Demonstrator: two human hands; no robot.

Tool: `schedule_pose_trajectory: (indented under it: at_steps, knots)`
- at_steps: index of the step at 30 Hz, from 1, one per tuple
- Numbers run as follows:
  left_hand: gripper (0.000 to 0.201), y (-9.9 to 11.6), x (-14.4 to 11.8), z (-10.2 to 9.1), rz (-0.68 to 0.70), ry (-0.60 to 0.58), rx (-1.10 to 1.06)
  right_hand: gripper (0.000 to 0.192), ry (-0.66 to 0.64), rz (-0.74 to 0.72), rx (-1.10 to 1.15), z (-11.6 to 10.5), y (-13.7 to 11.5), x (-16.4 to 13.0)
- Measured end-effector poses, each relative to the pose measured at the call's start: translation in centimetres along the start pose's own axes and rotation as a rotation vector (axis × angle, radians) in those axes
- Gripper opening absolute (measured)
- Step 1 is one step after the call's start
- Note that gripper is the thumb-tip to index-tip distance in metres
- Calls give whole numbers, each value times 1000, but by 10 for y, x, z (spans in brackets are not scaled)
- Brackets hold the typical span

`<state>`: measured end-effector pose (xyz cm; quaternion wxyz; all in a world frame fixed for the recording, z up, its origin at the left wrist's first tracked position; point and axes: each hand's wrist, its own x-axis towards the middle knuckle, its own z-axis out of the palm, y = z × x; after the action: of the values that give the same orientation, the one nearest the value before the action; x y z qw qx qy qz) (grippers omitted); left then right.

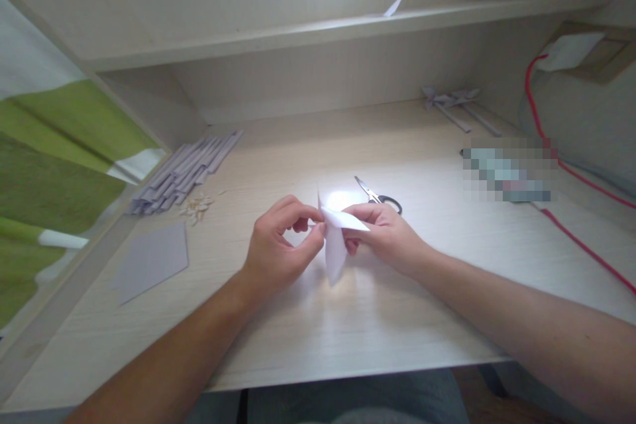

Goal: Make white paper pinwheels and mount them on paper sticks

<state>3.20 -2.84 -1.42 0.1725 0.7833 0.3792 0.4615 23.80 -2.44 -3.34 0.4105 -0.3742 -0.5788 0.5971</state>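
A folded white paper pinwheel (pixel 338 225) is held up between both hands above the middle of the desk, its blades sticking up, down and to the right. My left hand (pixel 283 235) pinches with thumb and forefinger at the pinwheel's centre. What lies right between those fingertips is too small to make out. From the other side, my right hand (pixel 385 232) grips the paper, with fingers partly behind a blade. Just beyond the right hand lie scissors (pixel 380 197) with dark handles, partly covered by its fingers.
On the left are rolled paper sticks (pixel 186 172), small pale pieces (pixel 197 207) and flat paper sheets (pixel 154 258). Paper pinwheels on sticks (pixel 452 103) lie at the back right. A blurred-out object (pixel 507 172) and a red cable (pixel 586 238) are at right. A shelf (pixel 298 33) overhangs the back.
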Motion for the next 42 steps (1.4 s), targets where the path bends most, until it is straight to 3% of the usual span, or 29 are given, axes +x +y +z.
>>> schedule_pose_trajectory:
  at_steps: [4, 7, 9, 15, 27, 35, 42]
  knots:
    - [11, -1, 0, 1, 10, 39, 36, 8, -50, -5, 74, 2, -2, -2]
    - [10, 0, -1, 2, 18, 51, 60, 31, -19, 21, 21, 6, -4, -6]
    - [9, 0, -2, 3, 33, 47, 78, 35, 40, 17, -58, 8, -5, -9]
    - [9, 0, -4, 6, 86, 26, 108, 19, 174, -118, -180, 10, -7, -9]
    - [11, -1, -4, 7, 125, 9, 114, 23, 232, -153, -401, 8, -3, -9]
    - [12, 0, -5, 7, 118, -20, 89, 19, 262, -148, -429, 8, -6, -9]
    - [18, 2, -4, 4, 123, -25, 63, 18, 231, -22, -253, 6, -6, -3]
